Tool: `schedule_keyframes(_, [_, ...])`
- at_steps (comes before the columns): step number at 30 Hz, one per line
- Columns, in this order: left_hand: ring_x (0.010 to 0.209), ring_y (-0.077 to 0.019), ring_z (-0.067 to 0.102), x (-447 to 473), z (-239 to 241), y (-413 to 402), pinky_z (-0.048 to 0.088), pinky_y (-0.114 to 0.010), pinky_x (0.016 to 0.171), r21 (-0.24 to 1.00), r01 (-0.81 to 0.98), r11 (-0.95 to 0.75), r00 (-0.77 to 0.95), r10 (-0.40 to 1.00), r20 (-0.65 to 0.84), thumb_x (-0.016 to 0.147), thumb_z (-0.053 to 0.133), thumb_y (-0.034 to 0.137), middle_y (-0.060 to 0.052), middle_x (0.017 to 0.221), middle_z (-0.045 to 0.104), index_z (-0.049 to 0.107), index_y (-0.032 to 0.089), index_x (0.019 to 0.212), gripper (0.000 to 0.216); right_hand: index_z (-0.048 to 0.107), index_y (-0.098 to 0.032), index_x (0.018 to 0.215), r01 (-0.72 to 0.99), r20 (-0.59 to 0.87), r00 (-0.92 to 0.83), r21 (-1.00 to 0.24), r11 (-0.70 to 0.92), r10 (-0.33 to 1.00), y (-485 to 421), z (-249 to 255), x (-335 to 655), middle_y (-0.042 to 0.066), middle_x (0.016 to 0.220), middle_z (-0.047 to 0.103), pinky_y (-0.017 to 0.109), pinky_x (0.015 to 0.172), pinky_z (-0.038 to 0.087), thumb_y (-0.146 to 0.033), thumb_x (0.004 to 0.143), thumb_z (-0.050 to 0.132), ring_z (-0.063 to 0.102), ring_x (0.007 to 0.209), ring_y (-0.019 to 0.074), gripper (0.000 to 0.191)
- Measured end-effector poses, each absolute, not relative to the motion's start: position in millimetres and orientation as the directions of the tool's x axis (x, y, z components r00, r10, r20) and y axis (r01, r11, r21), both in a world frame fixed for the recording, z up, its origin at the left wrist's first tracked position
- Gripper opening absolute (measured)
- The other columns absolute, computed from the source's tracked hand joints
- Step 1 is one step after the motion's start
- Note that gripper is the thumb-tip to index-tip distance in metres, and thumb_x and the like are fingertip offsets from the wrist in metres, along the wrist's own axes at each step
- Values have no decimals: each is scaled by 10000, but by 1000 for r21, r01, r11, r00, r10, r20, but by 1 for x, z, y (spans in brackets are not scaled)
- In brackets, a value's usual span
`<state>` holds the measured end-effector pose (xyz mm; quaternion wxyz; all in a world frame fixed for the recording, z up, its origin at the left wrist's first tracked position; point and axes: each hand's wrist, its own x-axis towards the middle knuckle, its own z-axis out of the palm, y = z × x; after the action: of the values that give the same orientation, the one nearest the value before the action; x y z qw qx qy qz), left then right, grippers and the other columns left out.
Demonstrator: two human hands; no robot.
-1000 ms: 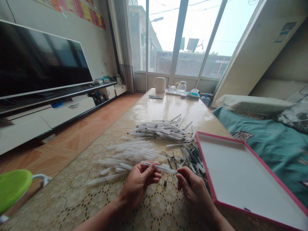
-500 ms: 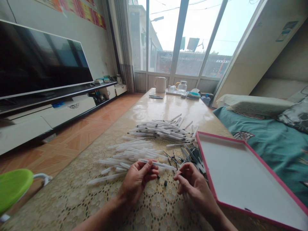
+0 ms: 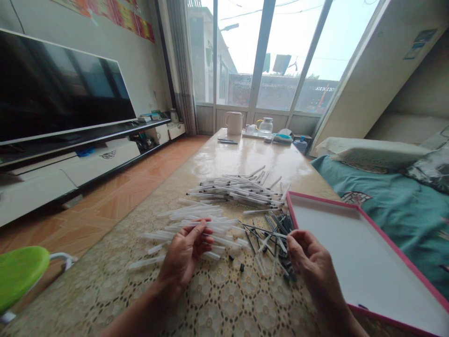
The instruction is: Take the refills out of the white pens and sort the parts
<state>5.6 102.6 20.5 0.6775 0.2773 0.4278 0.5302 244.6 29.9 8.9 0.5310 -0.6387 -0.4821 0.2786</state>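
My left hand (image 3: 189,248) is closed in a pinch over the pile of clear white pen barrels (image 3: 196,213). It seems to hold one barrel, which blends with those behind it. My right hand (image 3: 308,257) pinches a thin dark pen refill (image 3: 264,230), its tip pointing left above the heap of refills (image 3: 280,224). Two small black plugs (image 3: 242,267) lie on the patterned tabletop between my hands. Beyond the barrels is a stack of white pens with dark ends (image 3: 242,189).
A pink-rimmed white tray or lid (image 3: 368,252) lies at the right. A pitcher (image 3: 234,123), a glass pot (image 3: 265,125) and a tissue pack (image 3: 282,138) stand at the table's far end. A green stool (image 3: 23,276) is at the left.
My hands have moved apart. The left has shifted left and a little up; the right has moved right to the refills and now holds one.
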Motion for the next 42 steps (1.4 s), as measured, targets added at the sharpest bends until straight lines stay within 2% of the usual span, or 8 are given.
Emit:
schedule_keyframes(4, [421, -68, 553, -2, 24, 109, 433, -145, 380, 874, -420, 244, -32, 959, -283, 702, 660, 157, 8, 594, 617, 626, 112, 934, 239, 504, -190, 805, 660, 385, 549, -745, -101, 742, 31, 11, 261, 22, 650, 571, 259, 551, 414, -428, 819, 499, 547, 567, 164, 239])
schedule_keyframes(8, [399, -66, 532, -1, 25, 109, 392, -141, 361, 912, -368, 180, -113, 965, -236, 713, 641, 148, 19, 617, 622, 448, 173, 1231, 553, 523, -159, 947, 837, 517, 472, -517, -178, 714, 33, 9, 264, 88, 774, 608, 301, 549, 413, -417, 833, 455, 526, 496, 164, 291])
schedule_keyframes(12, [401, -71, 532, 1, 27, 108, 391, -152, 369, 932, -359, 55, -217, 966, -141, 727, 606, 135, 16, 659, 635, 225, 212, 1364, 746, 530, -162, 985, 857, 567, 414, -507, -94, 713, 30, 11, 259, 109, 862, 609, 317, 594, 438, -401, 845, 428, 516, 507, 155, 296])
schedule_keyframes(18, [396, -62, 509, 2, 27, 106, 374, -142, 362, 919, -394, 27, -187, 976, -109, 690, 642, 212, 42, 632, 614, 379, 202, 1241, 611, 520, -194, 898, 721, 279, 229, -692, 30, 933, 32, 30, 234, 26, 692, 620, 249, 535, 447, -330, 871, 407, 581, 570, 156, 179])
schedule_keyframes(21, [401, -58, 505, 4, 27, 104, 371, -140, 363, 915, -399, 52, -135, 984, -114, 668, 665, 242, 56, 627, 603, 424, 201, 1175, 563, 517, -194, 804, 852, 213, 48, -518, 71, 976, 51, 39, 228, 17, 709, 610, 230, 569, 425, -239, 866, 413, 579, 628, 145, 128])
schedule_keyframes(24, [392, -60, 499, 7, 28, 101, 368, -144, 356, 917, -390, 84, -88, 988, -128, 649, 676, 276, 65, 614, 596, 442, 199, 1142, 551, 541, -189, 879, 982, 179, -85, -149, 112, 980, 82, 40, 233, 39, 844, 606, 219, 624, 403, -162, 844, 438, 580, 725, 140, 112])
schedule_keyframes(27, [384, -57, 492, 10, 28, 97, 358, -143, 349, 922, -375, 98, -53, 990, -127, 650, 672, 301, 66, 610, 589, 460, 191, 1114, 522, 570, -180, 854, 992, 180, -114, -32, 122, 977, 114, 36, 237, 72, 894, 585, 237, 663, 381, -78, 813, 446, 557, 820, 169, 166])
schedule_keyframes(42, [369, -69, 494, 16, 19, 90, 364, -160, 324, 968, -224, 117, 160, 984, -82, 735, 610, 333, 40, 591, 562, 534, 146, 934, 283, 532, -150, 911, 987, 394, -156, 20, 161, 906, 124, 38, 234, 117, 958, 580, 331, 816, 357, -102, 851, 388, 504, 922, 227, 163])
